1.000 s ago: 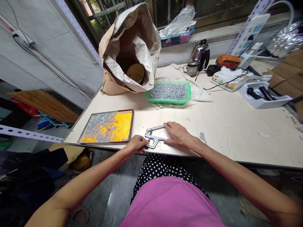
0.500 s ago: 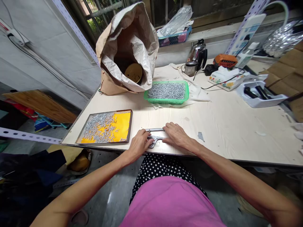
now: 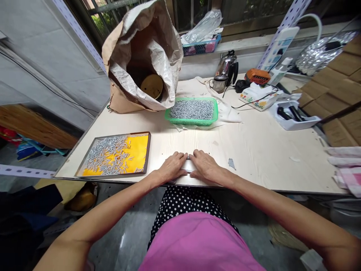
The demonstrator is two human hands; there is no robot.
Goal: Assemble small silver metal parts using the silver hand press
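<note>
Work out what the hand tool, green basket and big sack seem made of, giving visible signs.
Hand tool: probably metal, its exposed grey bars dully shiny; the rest is covered.
Green basket: likely plastic, slightly translucent with a smooth rim.
Big sack: matte, creased brown outside suggests paper.

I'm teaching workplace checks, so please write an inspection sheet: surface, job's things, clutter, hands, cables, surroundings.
Surface: pale wood-grain tabletop, with a grey scrap near the right hand.
Job's things: two-handled metal tool, largely hidden; small metal rods in a shallow tray and a green basket.
Clutter: open sack, kettle, metal mug, tissue pack.
Hands: left hand and right hand grip the tool.
Cables: black cable lies across the tissue pack.
Surroundings: barred window behind, cardboard at right.
</note>
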